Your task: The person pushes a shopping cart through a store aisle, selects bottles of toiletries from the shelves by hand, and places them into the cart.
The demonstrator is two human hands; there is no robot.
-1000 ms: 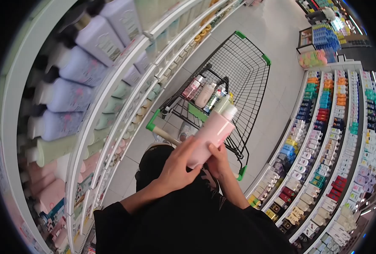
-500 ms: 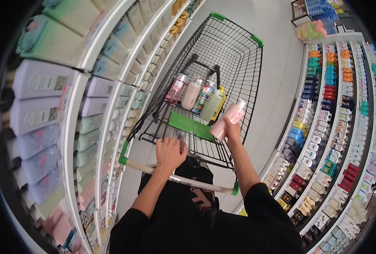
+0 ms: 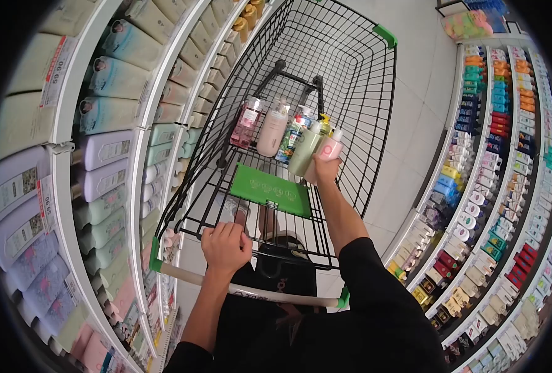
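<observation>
My right hand [image 3: 327, 169] is closed around a pink pump bottle [image 3: 331, 148] inside the shopping cart [image 3: 357, 149], low beside a pale green pump bottle [image 3: 304, 152]. Left of that green one stand a colourful pump bottle [image 3: 290, 142], a pale pink bottle [image 3: 272, 132] and a clear pink bottle [image 3: 247, 124]. A yellow pump top [image 3: 325, 121] shows behind the row. My left hand [image 3: 226, 247] has its fingers curled over the cart's rear edge, just beyond the pale handle [image 3: 192, 275]; the fingertips are hidden.
On the left, shelves [image 3: 136, 155] hold lilac bottles [image 3: 105, 149], mint bottles and cream packs [image 3: 117, 78], close to the cart's side. A curved shelf [image 3: 475, 186] of small products runs along the right. Tiled floor [image 3: 413, 105] lies between.
My right hand has lowered the pink pump bottle into the cart, beside the green one. My left hand appears slightly lower and further left. The view has shifted, bringing the cart closer.
</observation>
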